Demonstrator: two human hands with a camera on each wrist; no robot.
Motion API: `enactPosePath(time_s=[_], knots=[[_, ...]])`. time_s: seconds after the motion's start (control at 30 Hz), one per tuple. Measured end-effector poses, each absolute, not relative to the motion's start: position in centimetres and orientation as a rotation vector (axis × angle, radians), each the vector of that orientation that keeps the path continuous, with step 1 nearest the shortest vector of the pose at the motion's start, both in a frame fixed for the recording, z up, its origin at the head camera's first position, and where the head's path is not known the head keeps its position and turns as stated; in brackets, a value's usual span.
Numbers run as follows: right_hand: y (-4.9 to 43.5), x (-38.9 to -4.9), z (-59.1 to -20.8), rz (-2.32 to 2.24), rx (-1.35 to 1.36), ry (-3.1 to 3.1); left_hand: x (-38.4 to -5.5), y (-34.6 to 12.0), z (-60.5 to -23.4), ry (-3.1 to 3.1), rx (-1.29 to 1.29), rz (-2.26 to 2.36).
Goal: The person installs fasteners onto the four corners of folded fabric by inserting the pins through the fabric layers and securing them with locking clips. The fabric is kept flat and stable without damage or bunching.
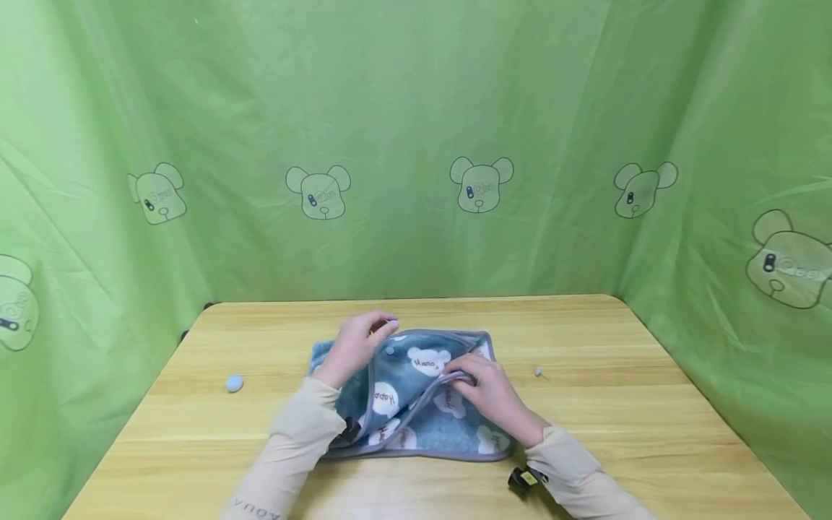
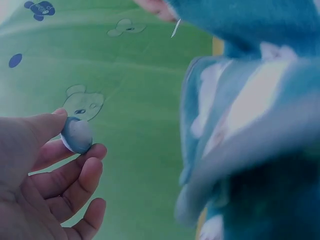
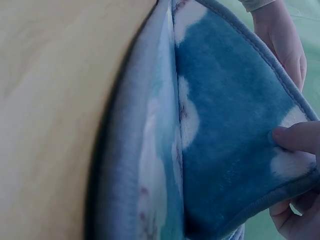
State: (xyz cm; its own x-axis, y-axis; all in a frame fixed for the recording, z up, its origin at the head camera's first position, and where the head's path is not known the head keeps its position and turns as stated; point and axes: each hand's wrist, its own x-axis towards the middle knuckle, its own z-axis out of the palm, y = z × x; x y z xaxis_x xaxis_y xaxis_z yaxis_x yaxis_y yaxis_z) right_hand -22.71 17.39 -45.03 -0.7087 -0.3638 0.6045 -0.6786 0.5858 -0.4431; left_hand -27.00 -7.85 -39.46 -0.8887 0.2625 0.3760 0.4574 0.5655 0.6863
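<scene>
Nearest, with the cloth taken as the dial's centre and twelve pointing away from the person, a black wrist camera (image 1: 522, 482) sat at about four o'clock. The cloth (image 1: 416, 383) itself lay folded on the table (image 1: 416, 495), its layers partly lifted apart. At three o'clock the right hand (image 1: 484, 390) pinched a flap (image 3: 230, 110), thumb on top and fingertips beneath. Out past the cloth's sides, a pale blue ball (image 1: 234, 383) rested at nine o'clock, well apart, and a tiny grey bit (image 1: 538, 372), too small to name, lay at three, beyond the right hand. Farther off, between ten and eleven, the left hand (image 1: 360, 343) was raised over the cloth; the left wrist view showed a round blue disc (image 2: 77, 135) gripped between thumb and fingers, clear of the fabric. Behind everything, at twelve, hung a green curtain (image 1: 396, 245).

The step in hand seemed to be parting the layers while the left hand held the disc ready. The next move, as far as one could judge, called for a steady pinch on the flap and careful control of the disc, which looked easy to drop.
</scene>
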Motion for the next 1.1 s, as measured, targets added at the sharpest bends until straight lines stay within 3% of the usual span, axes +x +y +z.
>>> enactPosePath(time_s=[0.47, 1.1], knots=[[17.8, -23.3, -45.5, 0.895, 1.028, -2.248, -26.8, -4.5, -41.7, -2.668, -0.679, -1.615], [17.8, -23.7, -45.6, 0.887, 1.171, -2.149, -26.6, -3.5, -42.6, -2.737, -0.765, -1.564]])
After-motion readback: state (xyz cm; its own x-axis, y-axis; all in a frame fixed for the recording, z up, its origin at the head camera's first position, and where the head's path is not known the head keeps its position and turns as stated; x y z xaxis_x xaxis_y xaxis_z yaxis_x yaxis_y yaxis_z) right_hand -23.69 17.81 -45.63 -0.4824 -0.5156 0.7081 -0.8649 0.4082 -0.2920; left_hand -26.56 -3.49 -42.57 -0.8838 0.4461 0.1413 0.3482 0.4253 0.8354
